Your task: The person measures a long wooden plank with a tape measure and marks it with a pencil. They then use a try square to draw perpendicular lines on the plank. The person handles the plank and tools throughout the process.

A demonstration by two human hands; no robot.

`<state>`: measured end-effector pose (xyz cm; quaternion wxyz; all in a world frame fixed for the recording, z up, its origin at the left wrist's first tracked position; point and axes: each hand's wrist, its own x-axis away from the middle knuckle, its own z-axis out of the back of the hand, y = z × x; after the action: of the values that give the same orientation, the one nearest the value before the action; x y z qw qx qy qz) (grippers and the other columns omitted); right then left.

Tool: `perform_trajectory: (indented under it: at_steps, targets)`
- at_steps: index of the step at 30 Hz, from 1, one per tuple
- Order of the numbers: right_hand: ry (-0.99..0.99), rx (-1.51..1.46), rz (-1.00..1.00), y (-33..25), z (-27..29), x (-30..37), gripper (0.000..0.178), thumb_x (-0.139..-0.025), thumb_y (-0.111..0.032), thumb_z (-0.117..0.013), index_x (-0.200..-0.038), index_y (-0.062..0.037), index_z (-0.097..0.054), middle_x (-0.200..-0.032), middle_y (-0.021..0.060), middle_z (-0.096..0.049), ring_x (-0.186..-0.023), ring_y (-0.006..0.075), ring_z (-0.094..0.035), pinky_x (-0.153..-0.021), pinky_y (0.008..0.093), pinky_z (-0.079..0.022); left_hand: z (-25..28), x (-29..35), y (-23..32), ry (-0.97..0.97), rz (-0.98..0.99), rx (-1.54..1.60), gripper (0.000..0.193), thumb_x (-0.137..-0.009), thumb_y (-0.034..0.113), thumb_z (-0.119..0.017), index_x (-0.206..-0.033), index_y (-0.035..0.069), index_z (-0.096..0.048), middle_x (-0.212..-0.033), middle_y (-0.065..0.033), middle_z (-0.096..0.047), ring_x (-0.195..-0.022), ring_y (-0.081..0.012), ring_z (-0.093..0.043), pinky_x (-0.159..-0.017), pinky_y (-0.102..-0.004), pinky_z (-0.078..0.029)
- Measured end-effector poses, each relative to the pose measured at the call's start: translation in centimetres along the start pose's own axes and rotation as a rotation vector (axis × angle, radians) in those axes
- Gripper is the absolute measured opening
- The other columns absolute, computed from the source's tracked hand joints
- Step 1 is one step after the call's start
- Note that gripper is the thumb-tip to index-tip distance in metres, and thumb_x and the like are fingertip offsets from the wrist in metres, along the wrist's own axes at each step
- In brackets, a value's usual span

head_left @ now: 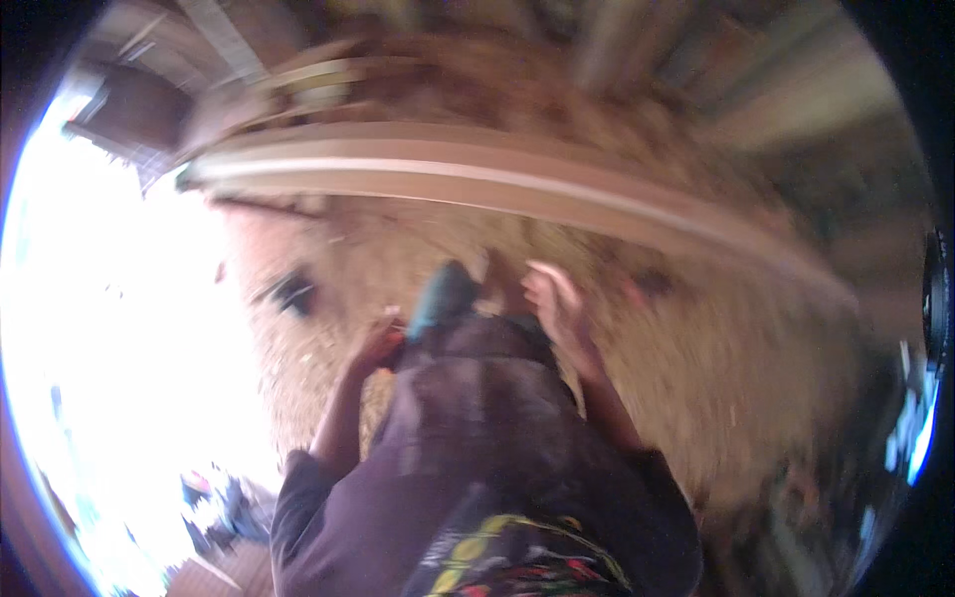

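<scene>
My left hand (380, 343) hangs low beside my left leg, smeared by motion; its fingers are too blurred to make out. On the other side, my right hand (559, 303) is held out in front of my right leg, fingers loosely apart and nothing visible in them. Ahead of both hands a long planed wooden beam (477, 179) runs across the view from left to right. Neither hand touches it. Below me a blue-green shoe or trouser leg (443, 298) shows between the hands.
The brown ground (716, 368) looks littered with shavings or chips. A dark object (293, 292) lies on it at the left, next to a glaring bright area. Behind the beam are pieces of timber (318, 80), and dark blurred shapes stand at the far right.
</scene>
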<state>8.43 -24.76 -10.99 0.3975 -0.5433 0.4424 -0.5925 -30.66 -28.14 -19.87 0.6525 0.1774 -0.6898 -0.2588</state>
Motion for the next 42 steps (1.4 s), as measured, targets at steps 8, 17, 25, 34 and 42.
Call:
perform_trajectory:
  at_steps: [8,17,25,34,42]
  targets:
    - [-0.01,0.215,0.084,-3.2,-2.3,-3.5,0.031,-0.114,-0.025,-0.052,-0.129,-0.002,-0.067,-0.095,0.0051,-0.07,-0.079,0.0111,-0.061,-0.072,0.0282,-0.051,3.8,2.3,-0.6,-0.055,0.108,0.209,0.053,-0.101,0.054,-0.068,-0.117,0.004,-0.074,-0.104,-0.0047,-0.073,-0.085,-0.0129,-0.068,-0.071,-0.0302,-0.054]
    - [0.098,0.478,0.667,-9.8,-19.2,-19.8,0.034,-0.115,-0.024,-0.049,-0.136,-0.0005,-0.063,-0.101,0.0111,-0.073,-0.091,0.0196,-0.069,-0.08,0.0338,-0.055,23.2,-3.0,4.7,0.233,-0.303,0.295,0.026,-0.103,0.025,-0.065,-0.101,0.0,-0.073,-0.086,-0.0073,-0.075,-0.072,-0.0174,-0.072,-0.072,-0.0314,-0.056]
    - [0.111,0.899,0.556,-10.5,-29.2,-24.6,0.032,-0.112,-0.026,-0.054,-0.119,0.0004,-0.072,-0.105,0.0202,-0.077,-0.098,0.0362,-0.075,-0.084,0.0455,-0.058,49.7,-13.7,20.2,0.279,-0.68,1.147,0.068,-0.109,0.063,-0.044,-0.131,0.001,-0.06,-0.128,-0.0204,-0.07,-0.121,-0.0326,-0.069,-0.106,-0.0459,-0.056]
    - [0.256,1.174,0.341,-10.5,-29.6,-24.7,0.038,-0.113,-0.034,-0.049,-0.11,-0.0059,-0.074,-0.094,0.0098,-0.078,-0.089,0.0338,-0.075,-0.074,0.0452,-0.057,56.5,-21.4,28.9,0.411,-0.694,1.049,0.074,-0.108,0.067,-0.044,-0.13,-0.002,-0.063,-0.114,-0.0155,-0.073,-0.095,-0.0265,-0.073,-0.078,-0.0406,-0.062]
    - [0.267,1.055,0.37,-9.7,-29.2,-24.5,0.036,-0.113,-0.03,-0.05,-0.109,-0.0023,-0.072,-0.093,0.0162,-0.074,-0.086,0.0346,-0.071,-0.076,0.0443,-0.055,57.6,-25.1,32.7,1.19,-0.886,-0.541,0.038,-0.101,0.044,-0.069,-0.121,0.012,-0.071,-0.115,-0.0162,-0.067,-0.114,-0.035,-0.063,-0.095,-0.0504,-0.049]
